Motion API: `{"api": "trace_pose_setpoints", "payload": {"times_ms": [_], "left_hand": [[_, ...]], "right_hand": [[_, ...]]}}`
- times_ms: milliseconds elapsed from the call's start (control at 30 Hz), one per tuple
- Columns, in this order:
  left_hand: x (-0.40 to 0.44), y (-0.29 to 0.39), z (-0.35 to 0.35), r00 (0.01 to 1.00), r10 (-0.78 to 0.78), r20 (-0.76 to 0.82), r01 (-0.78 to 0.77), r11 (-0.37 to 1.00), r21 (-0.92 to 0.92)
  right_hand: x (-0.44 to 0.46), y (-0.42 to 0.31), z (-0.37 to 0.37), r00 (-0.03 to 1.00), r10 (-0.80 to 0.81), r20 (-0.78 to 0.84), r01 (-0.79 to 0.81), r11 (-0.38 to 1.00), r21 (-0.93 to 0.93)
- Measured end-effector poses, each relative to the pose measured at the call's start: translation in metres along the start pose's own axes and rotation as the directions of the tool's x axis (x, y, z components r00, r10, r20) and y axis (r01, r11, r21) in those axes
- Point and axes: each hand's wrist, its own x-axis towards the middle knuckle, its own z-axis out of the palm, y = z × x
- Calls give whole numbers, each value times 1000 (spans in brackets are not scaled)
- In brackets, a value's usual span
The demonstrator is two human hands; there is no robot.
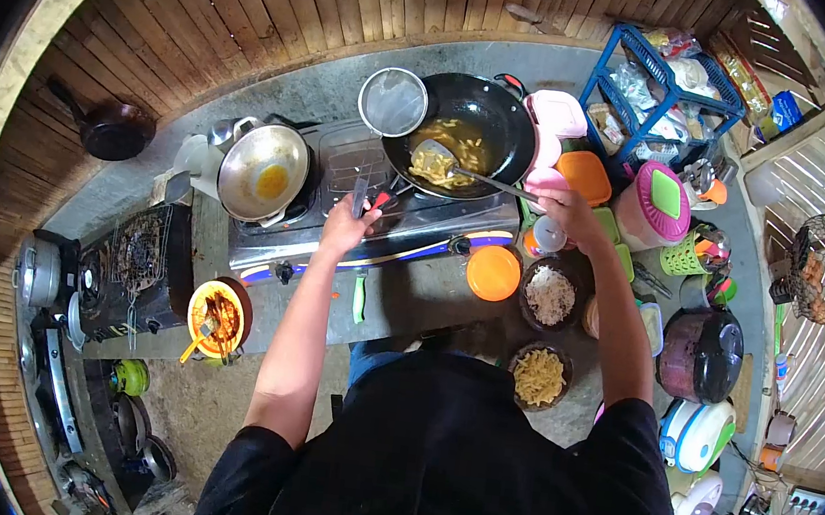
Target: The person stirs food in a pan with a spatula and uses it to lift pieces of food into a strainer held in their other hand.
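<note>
My left hand (pixel 347 228) is closed around the handle of a round mesh strainer (pixel 394 102), held over the left rim of a black wok (pixel 511 132). My right hand (pixel 569 219) grips the long handle of a metal spatula (pixel 486 179). The spatula's head is down in the wok, among yellowish fried pieces (pixel 434 167) lying in oil. The wok sits on the right side of a gas stove (pixel 334 239). On the stove's left side rests a lighter metal pan (pixel 241 171) with a little yellow liquid at its bottom.
Right of the stove are an orange lid (pixel 493 273), a bowl of white shreds (pixel 549 297) and a bowl of pale yellow pieces (pixel 539 376). A green-handled knife (pixel 359 300) lies near the counter edge. Farther left stands a bowl of red food (pixel 215 317). A blue rack (pixel 607 82) stands behind.
</note>
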Motion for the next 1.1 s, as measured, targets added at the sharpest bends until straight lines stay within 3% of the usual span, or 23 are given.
{"api": "trace_pose_setpoints", "payload": {"times_ms": [133,200,233,300,333,400,433,600,733,800,833,900,933,1000,1033,1100], "left_hand": [[0,-1,1,1000,13,1,-13,1000,-21],[0,-1,1,1000,17,5,-17,999,-32],[1,-2,1,1000,22,8,-21,999,-44],[0,-2,1,1000,19,10,-19,999,-37],[0,-1,0,1000,19,11,-19,999,-30],[-1,0,0,1000,10,6,-10,1000,-29],[-1,0,0,1000,1,4,-1,1000,-28],[-3,5,-1,1000,-1,7,2,1000,-26],[-3,3,0,1000,12,7,-11,999,-48],[-2,2,1,1000,14,7,-13,999,-52],[-1,2,0,1000,17,4,-17,998,-56],[-2,2,1,1000,5,3,-5,999,-51],[-2,3,1,1000,-7,1,7,999,-46],[-1,2,1,1000,3,-1,-3,999,-52],[0,0,1,1000,12,-3,-12,998,-58],[0,0,1,1000,18,-5,-18,997,-71]], "right_hand": [[-13,-16,-9,998,58,-18,-58,998,3],[-13,-11,-12,985,-133,-113,114,981,-160],[-14,-12,-14,985,-133,-112,114,981,-160],[-15,-15,-19,973,-157,-171,80,918,-387],[-14,-14,-20,973,-158,-171,81,918,-388],[-9,-11,-20,924,-309,-225,119,792,-599],[-6,-7,-18,924,-310,-225,120,791,-600],[5,7,-9,913,-255,-319,-76,662,-746],[5,8,-12,940,-175,-292,-67,746,-663],[7,17,-18,982,-57,-180,-43,860,-509],[6,18,-17,982,-57,-181,-44,860,-509],[5,16,-14,989,-118,-90,91,960,-264],[4,13,-11,989,-118,-91,91,960,-265],[0,1,-4,999,18,-46,-21,997,-74],[-3,-7,-2,999,17,-44,-21,997,-74],[-6,-21,-2,982,190,3,-189,977,-97]]}}
